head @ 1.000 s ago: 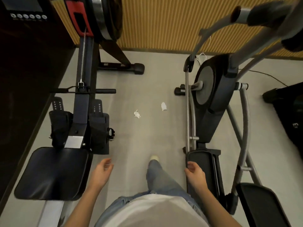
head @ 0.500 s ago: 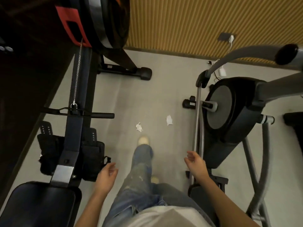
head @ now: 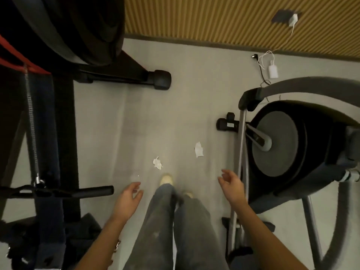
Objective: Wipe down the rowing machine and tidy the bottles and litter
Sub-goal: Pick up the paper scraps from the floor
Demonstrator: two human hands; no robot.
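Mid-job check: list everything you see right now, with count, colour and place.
rowing machine: 1, black with red trim, left side
rower handle: 1, black, across the rail, lower left
elliptical trainer: 1, black and grey, right side
crumpled paper scraps: 2, white, on the floor between the machines, one ahead of the shoe, one nearer the elliptical
charger with cable: 1, white, on the floor by the wall
wall outlet: 1, dark, on the slatted wall
left hand: empty, open
right hand: empty, open

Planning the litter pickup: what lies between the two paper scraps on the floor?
Only bare grey floor separates the left scrap from the right scrap, per the head view.
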